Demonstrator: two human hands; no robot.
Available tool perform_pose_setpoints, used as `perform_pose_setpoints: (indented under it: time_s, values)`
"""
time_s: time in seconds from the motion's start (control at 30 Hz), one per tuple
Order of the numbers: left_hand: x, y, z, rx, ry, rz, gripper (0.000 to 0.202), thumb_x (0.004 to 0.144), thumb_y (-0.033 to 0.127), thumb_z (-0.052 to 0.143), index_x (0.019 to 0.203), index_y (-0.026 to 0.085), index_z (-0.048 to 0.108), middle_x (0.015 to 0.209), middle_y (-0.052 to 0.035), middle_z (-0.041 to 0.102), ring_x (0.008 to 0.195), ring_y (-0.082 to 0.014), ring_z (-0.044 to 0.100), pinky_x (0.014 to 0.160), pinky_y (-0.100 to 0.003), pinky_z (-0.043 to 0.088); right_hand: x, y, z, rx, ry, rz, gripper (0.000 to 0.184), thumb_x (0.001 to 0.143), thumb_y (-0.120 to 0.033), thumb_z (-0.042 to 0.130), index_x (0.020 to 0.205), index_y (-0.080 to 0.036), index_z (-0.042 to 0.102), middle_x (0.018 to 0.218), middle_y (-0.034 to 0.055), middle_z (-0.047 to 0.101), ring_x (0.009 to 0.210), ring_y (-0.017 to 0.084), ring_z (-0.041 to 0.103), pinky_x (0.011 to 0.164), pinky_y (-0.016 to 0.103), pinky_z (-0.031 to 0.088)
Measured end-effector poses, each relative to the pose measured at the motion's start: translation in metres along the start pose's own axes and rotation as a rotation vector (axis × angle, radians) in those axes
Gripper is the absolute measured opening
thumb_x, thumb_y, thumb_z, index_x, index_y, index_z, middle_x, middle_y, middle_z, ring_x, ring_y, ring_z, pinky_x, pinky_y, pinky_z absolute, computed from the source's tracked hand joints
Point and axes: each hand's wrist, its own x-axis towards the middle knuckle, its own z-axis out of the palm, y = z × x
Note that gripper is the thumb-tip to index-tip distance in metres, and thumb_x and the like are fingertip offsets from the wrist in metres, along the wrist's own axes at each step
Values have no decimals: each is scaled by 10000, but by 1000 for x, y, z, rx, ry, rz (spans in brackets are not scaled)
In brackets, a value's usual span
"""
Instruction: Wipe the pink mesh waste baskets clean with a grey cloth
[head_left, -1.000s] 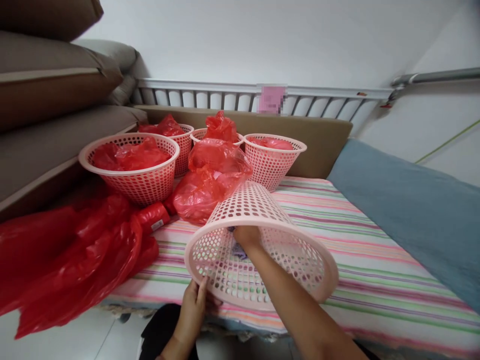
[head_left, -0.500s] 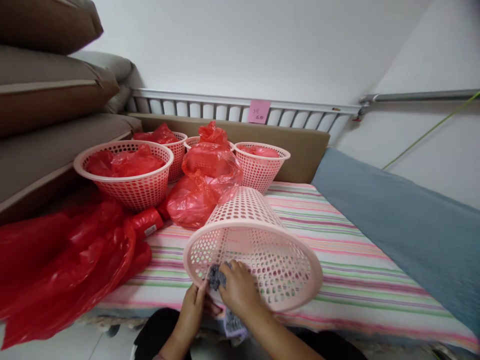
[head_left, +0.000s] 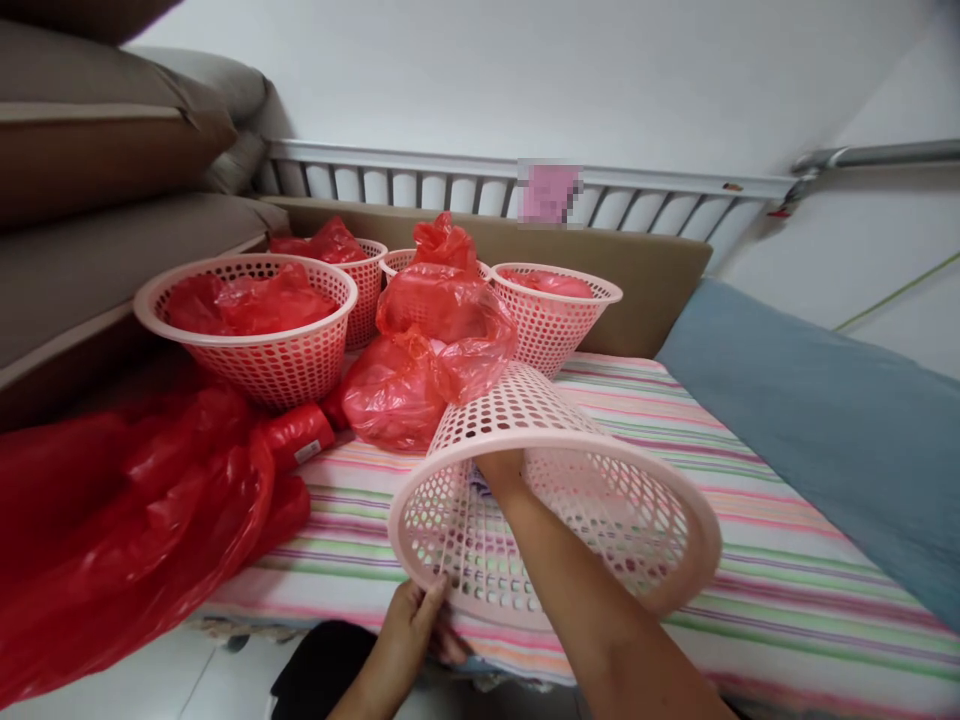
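A pink perforated plastic basket (head_left: pixel 517 410) lies on its side on the striped sheet, its mouth facing me. My left hand (head_left: pixel 420 620) pinches the lower left of its rim, thumb inside and fingers beneath. My right arm reaches deep into it. My right hand (head_left: pixel 502 468) is at the inner wall with a grey-purple cloth (head_left: pixel 480 484), of which only a small part shows below the wrist. The upper rim and wall hide the fingers. Touching the basket's far left side is a knotted red plastic bag (head_left: pixel 442 340).
Upright pink baskets with red bags in them, one at left (head_left: pixel 315 360) and one at right (head_left: pixel 551 325), stand behind. Loose red plastic bags (head_left: pixel 135 530) spread at left beside a red roll (head_left: pixel 300 437). Stacked cushions (head_left: pixel 112 240) rise at far left; a blue cover (head_left: pixel 810 410) borders the right.
My right hand has gone from the basket's mouth deep inside, taking the cloth along. My left hand stays at the rim. The view has shifted, and the basket's mouth sits farther right.
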Motion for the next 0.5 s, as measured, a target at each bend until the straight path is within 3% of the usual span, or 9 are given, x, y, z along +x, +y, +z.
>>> perform_pose_setpoints:
  time_s: [0.17, 0.27, 0.4, 0.5]
  values:
    - [-2, 5, -15, -3, 206, 126, 464, 737, 607, 542, 844, 155, 536, 515, -41, 689, 401, -157, 613, 388, -216, 454, -1, 3, -3, -8, -16, -12, 352, 859, -268, 431, 1172, -215, 583, 1101, 74, 642, 1053, 238, 533, 916, 346, 356]
    - [-2, 6, -19, -11, 234, 131, 463, 720, 622, 547, 820, 171, 515, 499, -31, 676, 410, -176, 617, 378, -235, 461, -16, 3, -11, -12, -39, -27, 349, 824, -236, 447, 1138, -219, 600, 1066, 81, 644, 1011, 236, 550, 859, 335, 382]
    - [-1, 5, -17, -8, 233, 131, 497, 677, 657, 557, 802, 178, 512, 522, -44, 687, 485, -223, 659, 397, -267, 483, -70, -5, -22, -20, -86, -75, 322, 737, -201, 508, 1031, -186, 638, 950, 116, 641, 879, 247, 572, 750, 334, 400]
    - [-2, 7, -15, -22, 236, 115, 506, 650, 673, 566, 792, 191, 508, 512, -31, 683, 500, -241, 667, 419, -293, 500, -128, -13, -30, -5, -105, -158, 303, 692, -228, 558, 986, -234, 631, 950, 75, 617, 893, 233, 547, 757, 312, 385]
